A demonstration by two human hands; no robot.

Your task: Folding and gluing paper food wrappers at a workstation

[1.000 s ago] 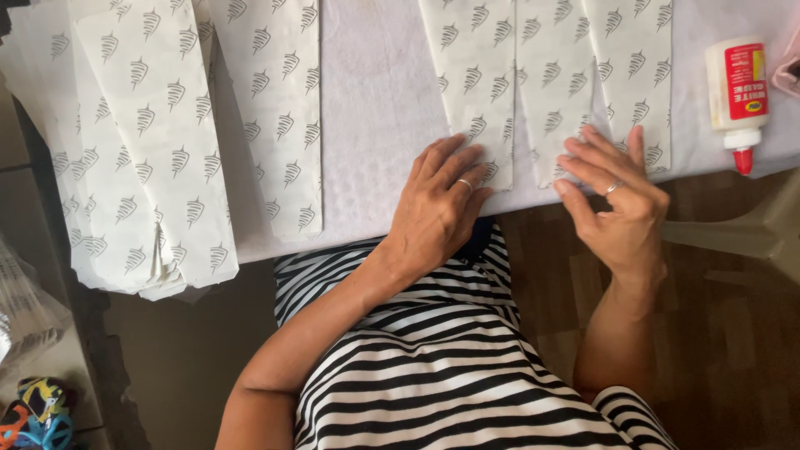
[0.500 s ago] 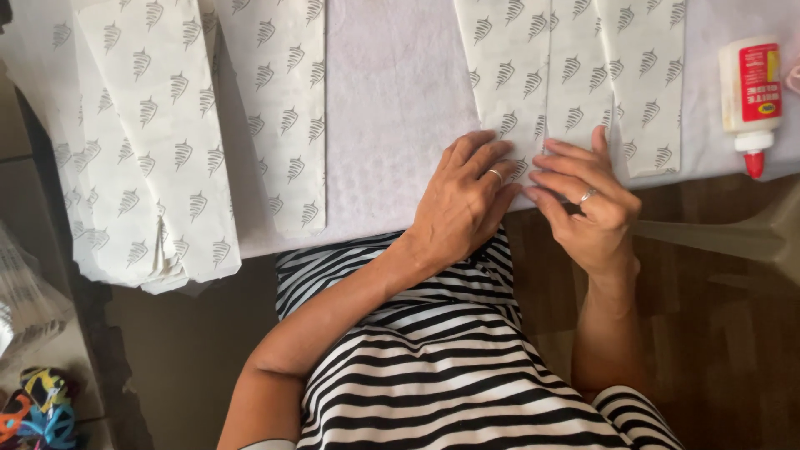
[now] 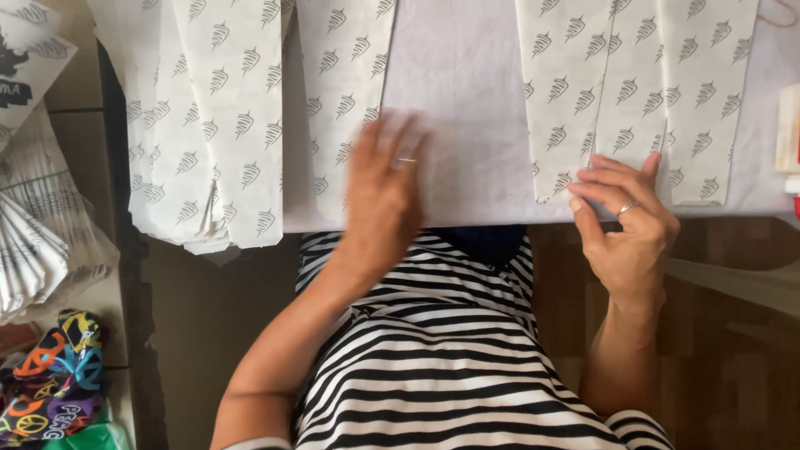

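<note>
Several long white paper strips printed with small grey leaf shapes lie side by side on a white table (image 3: 467, 100). My left hand (image 3: 385, 187), blurred and with fingers spread, lies flat near the bottom of one strip (image 3: 346, 75) left of the middle, holding nothing. My right hand (image 3: 627, 227) rests at the table's near edge, its fingertips pinching the lower end of a strip (image 3: 633, 92) in the right-hand group. Both hands wear a ring.
A stack of folded printed strips (image 3: 212, 125) hangs over the table's left edge. A pleated paper bundle (image 3: 33, 242) and a colourful cloth (image 3: 54, 375) lie at the far left. A glue bottle (image 3: 790, 133) shows at the right edge. My striped shirt (image 3: 450, 358) fills the foreground.
My left hand has left the right-hand strips and swept left across the bare table to the middle strip. My right hand stays at the right strips. The view has shifted.
</note>
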